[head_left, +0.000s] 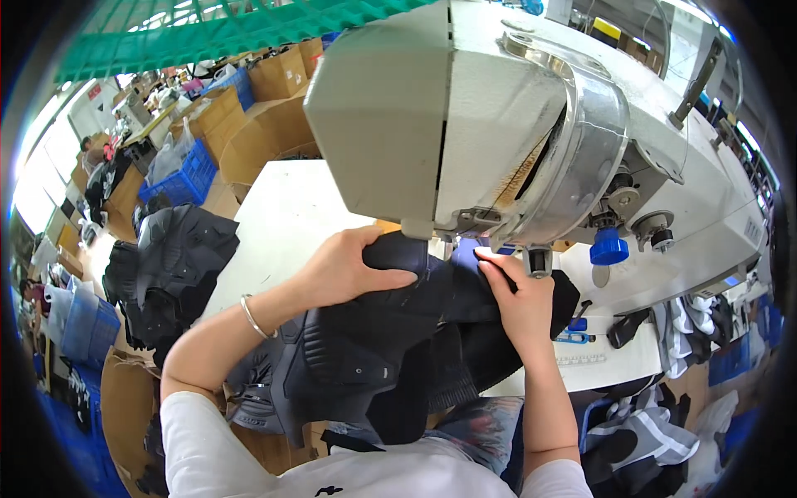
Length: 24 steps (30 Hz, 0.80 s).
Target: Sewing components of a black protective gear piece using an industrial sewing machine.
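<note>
Left hand (353, 270) grips the black garment piece (349, 353) — thumb on the near face, fingers (363, 235) curled over the far edge, just left of the needle area. Right hand (525, 303) is on the same piece, right of the needle area; thumb and forefinger narrowly parted, tips on the cloth — can't tell if pinching or only pressing. Piece sits under the sewing machine (382, 124) head, molded ribbed panel hanging past the white worktop (270, 207) toward the lap.
</note>
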Each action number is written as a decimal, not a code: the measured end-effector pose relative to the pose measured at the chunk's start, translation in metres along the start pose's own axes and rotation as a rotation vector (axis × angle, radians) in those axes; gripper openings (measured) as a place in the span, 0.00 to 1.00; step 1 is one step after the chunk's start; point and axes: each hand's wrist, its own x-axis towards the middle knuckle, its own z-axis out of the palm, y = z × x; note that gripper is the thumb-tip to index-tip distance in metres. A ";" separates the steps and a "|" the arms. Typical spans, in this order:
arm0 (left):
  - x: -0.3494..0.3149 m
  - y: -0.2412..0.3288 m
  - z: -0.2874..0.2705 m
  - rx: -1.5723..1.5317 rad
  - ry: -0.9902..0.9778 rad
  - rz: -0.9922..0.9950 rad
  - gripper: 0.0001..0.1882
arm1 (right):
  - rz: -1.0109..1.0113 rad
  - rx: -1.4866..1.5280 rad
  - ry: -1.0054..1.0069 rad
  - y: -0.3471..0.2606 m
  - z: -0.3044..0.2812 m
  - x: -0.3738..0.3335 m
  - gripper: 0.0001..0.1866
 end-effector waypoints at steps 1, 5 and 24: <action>0.005 -0.002 0.004 -0.003 -0.009 0.003 0.30 | 0.000 -0.002 0.001 0.002 0.000 0.000 0.10; 0.021 -0.008 0.014 -0.012 0.057 0.096 0.30 | 0.013 -0.136 -0.079 0.006 -0.004 -0.005 0.09; 0.044 -0.044 0.024 -0.398 -0.039 0.227 0.28 | 0.025 -0.051 -0.095 0.004 -0.003 -0.006 0.11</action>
